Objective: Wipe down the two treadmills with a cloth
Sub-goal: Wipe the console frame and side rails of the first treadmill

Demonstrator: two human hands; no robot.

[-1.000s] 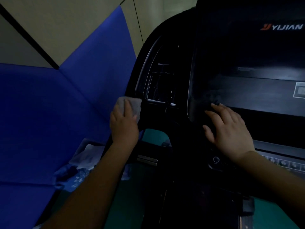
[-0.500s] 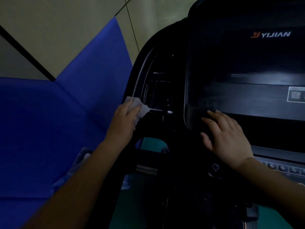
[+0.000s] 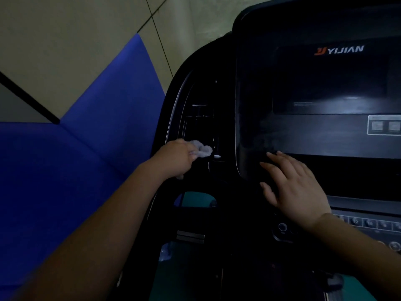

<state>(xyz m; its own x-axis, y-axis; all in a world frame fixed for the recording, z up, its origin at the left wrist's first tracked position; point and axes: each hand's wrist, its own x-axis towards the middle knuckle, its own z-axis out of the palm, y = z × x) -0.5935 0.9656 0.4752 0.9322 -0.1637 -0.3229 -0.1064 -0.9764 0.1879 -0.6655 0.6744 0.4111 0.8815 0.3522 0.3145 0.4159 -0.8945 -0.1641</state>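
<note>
Left hand (image 3: pixel 175 158), pinching the crumpled pale grey cloth (image 3: pixel 202 149), now pushed further right into the black treadmill console's (image 3: pixel 303 83) side recess; right hand (image 3: pixel 293 187) still spread flat, so wiping progresses

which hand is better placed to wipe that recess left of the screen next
Left. The left hand already grips the cloth at the recess; the right hand rests flat, empty, on the console.
</note>
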